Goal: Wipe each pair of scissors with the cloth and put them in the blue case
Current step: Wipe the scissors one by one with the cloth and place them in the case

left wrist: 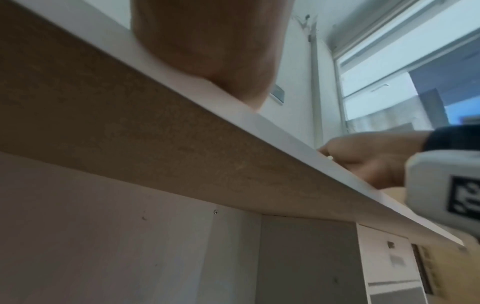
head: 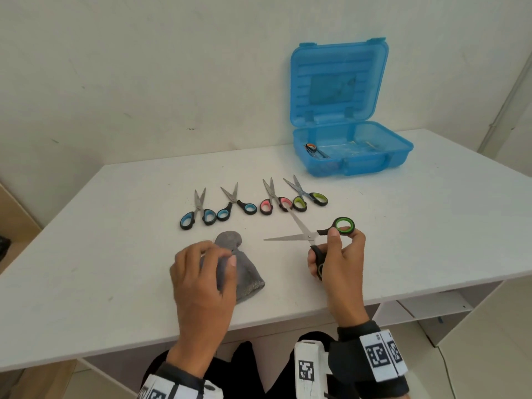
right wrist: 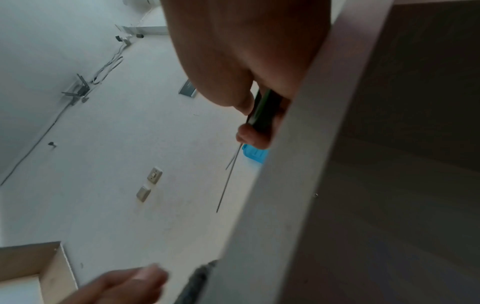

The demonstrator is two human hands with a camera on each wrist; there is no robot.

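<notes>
My right hand grips a pair of green-handled scissors just above the table, blades spread and pointing left. The right wrist view shows its dark handle in my fingers and the thin blades. My left hand curls around a grey cloth lying on the table to the left of those blades. Behind them lie two blue-handled scissors, a pink pair and a lime pair. The blue case stands open at the back right with orange-handled scissors inside.
The white table ends close to my body, and its front edge fills the left wrist view. A wall stands right behind the table. Open shelving sits below on the right.
</notes>
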